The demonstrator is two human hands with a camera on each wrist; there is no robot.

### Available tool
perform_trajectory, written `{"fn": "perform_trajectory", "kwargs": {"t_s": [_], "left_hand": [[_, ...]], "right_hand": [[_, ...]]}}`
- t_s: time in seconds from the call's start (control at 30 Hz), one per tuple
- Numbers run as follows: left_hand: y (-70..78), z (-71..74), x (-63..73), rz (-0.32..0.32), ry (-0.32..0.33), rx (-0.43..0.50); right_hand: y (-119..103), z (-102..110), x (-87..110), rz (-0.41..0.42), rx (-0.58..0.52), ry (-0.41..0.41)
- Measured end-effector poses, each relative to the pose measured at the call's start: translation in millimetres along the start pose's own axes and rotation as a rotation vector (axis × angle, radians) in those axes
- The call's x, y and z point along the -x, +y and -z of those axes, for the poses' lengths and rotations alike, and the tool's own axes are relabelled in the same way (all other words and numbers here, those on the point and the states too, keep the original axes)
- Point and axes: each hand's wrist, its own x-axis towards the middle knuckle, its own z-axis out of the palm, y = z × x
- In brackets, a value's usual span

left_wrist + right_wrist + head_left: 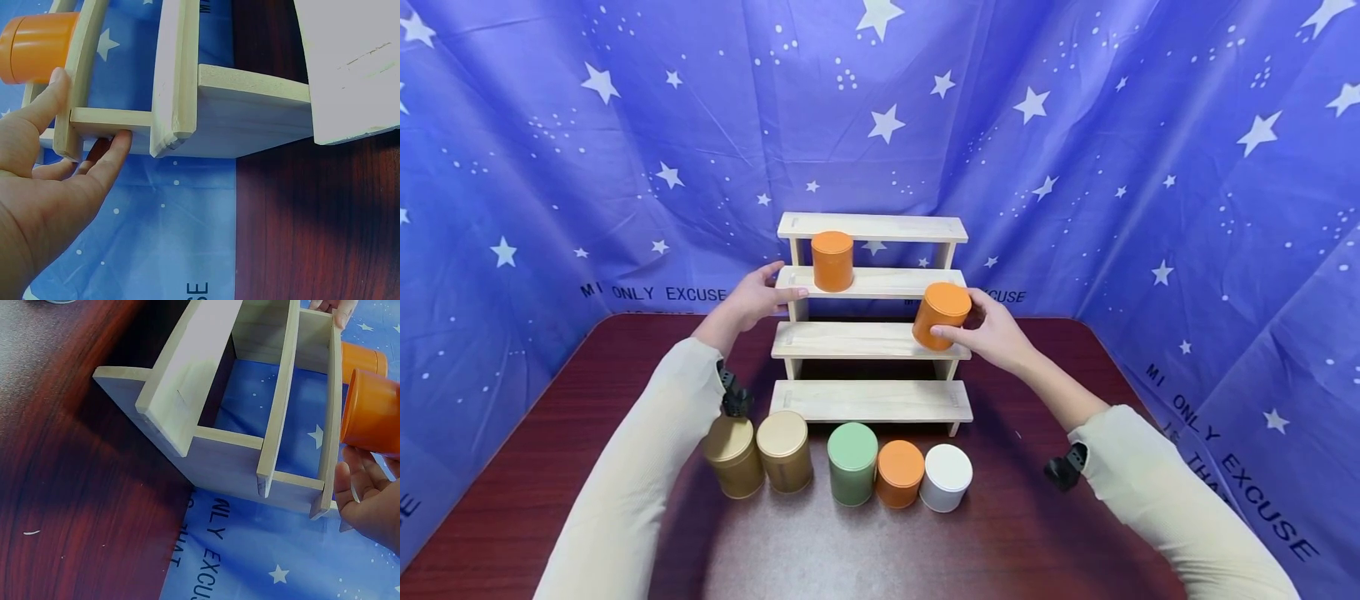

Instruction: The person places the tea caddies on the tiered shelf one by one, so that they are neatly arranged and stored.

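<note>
A pale wooden shelf [871, 400] with stepped tiers stands on the table. My left hand [758, 297] grips the left end of its second tier from the top, thumb [47, 103] on the board's edge and other fingers by the side support. On that tier, near its left end, stands an orange canister [832, 262]. With my right hand [995, 332] I hold another orange canister [942, 315], slightly tilted, thumb on its near side. It is at the shelf's right end; in the right wrist view this canister [374, 412] shows beside the upper boards.
In front of the shelf, from left to right, stand two gold canisters [733, 458], a green one [853, 463], an orange one [899, 473] and a white one [946, 477]. Behind the dark red table [820, 554] hangs a blue star-patterned cloth [715, 117].
</note>
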Motion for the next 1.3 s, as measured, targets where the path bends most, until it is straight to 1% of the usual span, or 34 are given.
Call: {"fn": "perform_trajectory", "kwargs": {"t_s": [0.23, 0.47, 0.67, 1.07, 1.3], "left_hand": [[-0.1, -0.1, 0.3, 0.001, 0.002, 0.006], [-0.1, -1.4, 0.1, -0.002, -0.002, 0.011], [0.9, -0.8, 1.6, 0.0, -0.001, -0.006], [2.9, 0.2, 3.2, 0.015, -0.002, 0.019], [2.6, -1.0, 1.5, 0.007, -0.007, 0.015]], "right_hand": [[-6, -3, -10.4, 0.005, 0.015, -0.009], [-13, -4, -21.6, 0.024, 0.061, 0.006], [-19, -5, -30.6, 0.009, 0.037, 0.006], [-33, -12, -45.9, -0.009, -0.005, 0.01], [-37, -16, -56.7, -0.027, -0.021, 0.012]]}}
